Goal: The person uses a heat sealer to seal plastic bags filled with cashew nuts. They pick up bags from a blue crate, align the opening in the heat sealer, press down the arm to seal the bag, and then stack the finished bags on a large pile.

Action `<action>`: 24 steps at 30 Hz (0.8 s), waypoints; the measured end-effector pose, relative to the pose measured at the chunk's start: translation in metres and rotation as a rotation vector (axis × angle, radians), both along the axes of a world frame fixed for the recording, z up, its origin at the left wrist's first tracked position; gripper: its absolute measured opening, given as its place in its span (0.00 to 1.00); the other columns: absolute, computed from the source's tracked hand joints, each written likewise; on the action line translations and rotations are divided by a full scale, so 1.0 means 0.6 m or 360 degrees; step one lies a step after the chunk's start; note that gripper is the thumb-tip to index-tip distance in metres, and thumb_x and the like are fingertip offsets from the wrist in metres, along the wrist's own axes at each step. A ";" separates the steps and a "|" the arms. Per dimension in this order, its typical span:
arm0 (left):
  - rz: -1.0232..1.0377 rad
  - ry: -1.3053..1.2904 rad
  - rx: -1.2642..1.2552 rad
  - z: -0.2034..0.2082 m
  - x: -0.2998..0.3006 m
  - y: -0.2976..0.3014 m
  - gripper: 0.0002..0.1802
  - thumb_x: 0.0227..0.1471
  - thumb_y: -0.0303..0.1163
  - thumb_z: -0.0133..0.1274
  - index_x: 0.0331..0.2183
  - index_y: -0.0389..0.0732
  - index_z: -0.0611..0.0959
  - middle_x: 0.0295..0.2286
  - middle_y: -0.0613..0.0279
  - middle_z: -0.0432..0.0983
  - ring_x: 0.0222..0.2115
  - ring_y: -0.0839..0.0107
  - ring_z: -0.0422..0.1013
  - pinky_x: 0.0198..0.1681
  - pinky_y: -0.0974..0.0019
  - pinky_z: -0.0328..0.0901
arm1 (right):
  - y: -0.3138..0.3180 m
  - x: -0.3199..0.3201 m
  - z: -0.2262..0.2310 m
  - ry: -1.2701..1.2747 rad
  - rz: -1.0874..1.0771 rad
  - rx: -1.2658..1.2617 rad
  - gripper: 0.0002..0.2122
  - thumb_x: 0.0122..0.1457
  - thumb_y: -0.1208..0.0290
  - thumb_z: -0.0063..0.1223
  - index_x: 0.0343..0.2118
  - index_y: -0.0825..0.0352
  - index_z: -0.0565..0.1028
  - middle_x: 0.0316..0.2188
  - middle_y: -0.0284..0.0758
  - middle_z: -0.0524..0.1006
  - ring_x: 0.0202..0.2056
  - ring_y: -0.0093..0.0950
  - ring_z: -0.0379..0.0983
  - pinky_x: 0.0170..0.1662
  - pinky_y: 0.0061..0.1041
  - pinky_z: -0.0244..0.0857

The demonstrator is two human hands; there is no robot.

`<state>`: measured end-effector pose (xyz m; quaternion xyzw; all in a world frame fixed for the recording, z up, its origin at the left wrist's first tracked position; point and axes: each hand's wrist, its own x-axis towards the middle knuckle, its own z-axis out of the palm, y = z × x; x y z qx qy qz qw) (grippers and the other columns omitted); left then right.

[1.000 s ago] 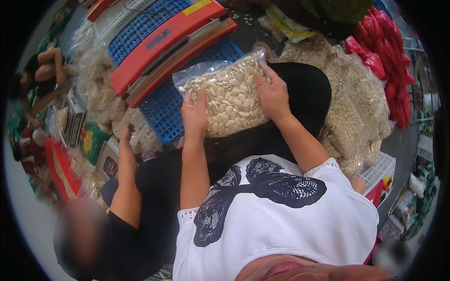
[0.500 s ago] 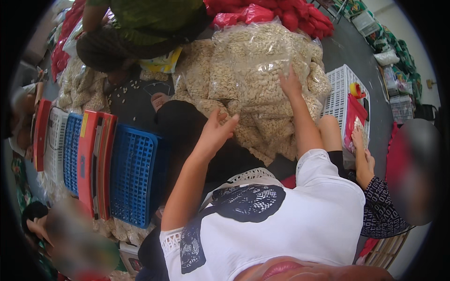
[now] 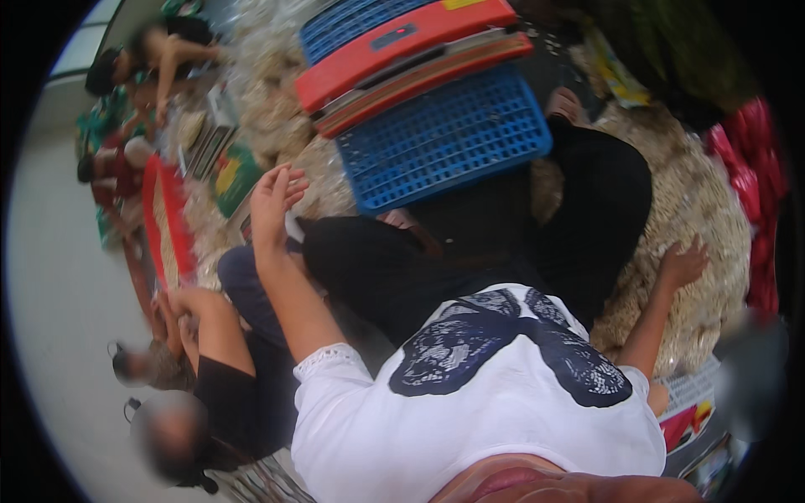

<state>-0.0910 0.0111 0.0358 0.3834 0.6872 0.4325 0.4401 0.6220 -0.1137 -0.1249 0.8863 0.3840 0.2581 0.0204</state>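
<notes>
My left hand [image 3: 275, 199] is raised in the air to the left of the blue plastic crate [image 3: 444, 142], with fingers loosely stretched and nothing in them. Below and beyond it lie clear bags of pale beans or seeds [image 3: 323, 180], which it does not visibly touch. On the right, my right hand [image 3: 683, 264] has its fingers spread over a large heap of similar clear bags [image 3: 704, 197]. Whether it rests on the heap or hovers above cannot be told. It grips nothing.
A red case-like device [image 3: 402, 54] stands across the blue crate's far side. Red bags [image 3: 746, 168] lie at the far right. Left of me, a person in dark clothes [image 3: 222, 335] sits beside a red-rimmed container [image 3: 172, 226] of pale pieces. More people work at the far left.
The view has swung left, bringing the crate to the middle and the bag heap to the right. My left hand has moved away from the heap; my right hand stays by it.
</notes>
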 end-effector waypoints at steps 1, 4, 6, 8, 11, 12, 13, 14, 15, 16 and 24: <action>0.0127 0.0164 -0.0068 -0.026 -0.073 -0.015 0.21 0.54 0.39 0.52 0.45 0.33 0.73 0.36 0.56 0.76 0.32 0.73 0.74 0.35 0.75 0.67 | 0.017 -0.005 -0.008 0.0007 0.0175 0.0083 0.23 0.51 0.60 0.53 0.52 0.54 0.71 0.56 0.39 0.65 0.56 0.47 0.57 0.56 0.45 0.54; 0.0369 0.0411 -0.0418 -0.164 -0.225 -0.047 0.30 0.48 0.43 0.58 0.46 0.30 0.72 0.36 0.52 0.76 0.35 0.66 0.74 0.38 0.71 0.67 | 0.107 -0.037 0.021 -0.0033 0.0552 0.0147 0.20 0.52 0.65 0.52 0.50 0.56 0.72 0.54 0.39 0.67 0.56 0.45 0.58 0.57 0.41 0.53; 0.0327 0.0842 -0.0562 -0.281 -0.298 -0.037 0.46 0.38 0.52 0.64 0.50 0.28 0.68 0.46 0.42 0.69 0.46 0.55 0.69 0.48 0.61 0.64 | 0.140 -0.060 0.029 -0.0056 0.0696 0.0137 0.19 0.52 0.67 0.50 0.49 0.57 0.73 0.54 0.39 0.67 0.56 0.44 0.59 0.58 0.39 0.53; -0.0162 0.1682 -0.0544 -0.342 -0.242 -0.013 0.61 0.30 0.57 0.66 0.56 0.28 0.58 0.56 0.36 0.53 0.55 0.48 0.57 0.56 0.56 0.55 | 0.140 -0.034 0.073 -0.0084 0.0916 -0.0021 0.17 0.53 0.69 0.49 0.48 0.58 0.73 0.54 0.37 0.67 0.56 0.42 0.59 0.59 0.40 0.51; -0.0271 0.1502 -0.0373 -0.438 -0.213 0.055 0.66 0.29 0.56 0.67 0.58 0.29 0.51 0.59 0.37 0.44 0.57 0.45 0.53 0.58 0.55 0.53 | 0.143 -0.040 0.094 -0.0118 0.1013 -0.0179 0.15 0.55 0.73 0.46 0.46 0.59 0.73 0.53 0.35 0.68 0.57 0.39 0.59 0.59 0.37 0.53; -0.0429 0.1600 -0.0424 -0.443 -0.189 0.089 0.67 0.27 0.56 0.68 0.59 0.30 0.50 0.58 0.38 0.46 0.56 0.45 0.54 0.57 0.55 0.55 | 0.136 -0.034 0.097 -0.0101 0.1074 -0.0260 0.15 0.56 0.74 0.45 0.46 0.58 0.73 0.53 0.34 0.68 0.57 0.38 0.58 0.58 0.35 0.54; -0.0574 0.1699 -0.0470 -0.452 -0.175 0.112 0.69 0.25 0.56 0.68 0.59 0.30 0.49 0.58 0.39 0.48 0.55 0.45 0.55 0.56 0.55 0.56 | 0.133 -0.050 0.104 -0.0070 0.0994 -0.0294 0.14 0.57 0.75 0.43 0.46 0.59 0.72 0.53 0.34 0.68 0.57 0.35 0.60 0.56 0.31 0.58; -0.0586 0.1675 -0.0456 -0.467 -0.166 0.125 0.69 0.25 0.56 0.68 0.59 0.30 0.49 0.58 0.39 0.48 0.55 0.45 0.55 0.56 0.55 0.56 | 0.130 -0.063 0.111 -0.0096 0.0980 -0.0300 0.14 0.57 0.75 0.43 0.46 0.59 0.72 0.53 0.34 0.68 0.57 0.35 0.60 0.56 0.31 0.58; -0.0650 0.1642 -0.0559 -0.480 -0.156 0.138 0.65 0.29 0.53 0.67 0.58 0.30 0.50 0.57 0.39 0.51 0.54 0.45 0.58 0.54 0.54 0.59 | 0.127 -0.070 0.122 0.0096 0.0901 -0.0323 0.13 0.57 0.75 0.44 0.44 0.62 0.73 0.51 0.36 0.69 0.55 0.37 0.61 0.56 0.33 0.56; -0.0714 0.1607 -0.0664 -0.491 -0.147 0.148 0.61 0.32 0.49 0.66 0.58 0.30 0.51 0.55 0.40 0.54 0.52 0.46 0.60 0.51 0.54 0.61 | 0.125 -0.074 0.133 0.0287 0.0823 -0.0344 0.12 0.56 0.74 0.45 0.43 0.65 0.74 0.50 0.38 0.70 0.53 0.39 0.62 0.57 0.34 0.55; 0.0184 0.1061 -0.0192 -0.535 -0.231 0.162 0.15 0.51 0.33 0.48 0.39 0.35 0.78 0.33 0.41 0.75 0.35 0.48 0.72 0.39 0.51 0.64 | 0.131 -0.055 0.167 0.0225 0.0670 -0.0265 0.11 0.56 0.74 0.45 0.41 0.63 0.76 0.39 0.37 0.77 0.43 0.34 0.73 0.46 0.28 0.65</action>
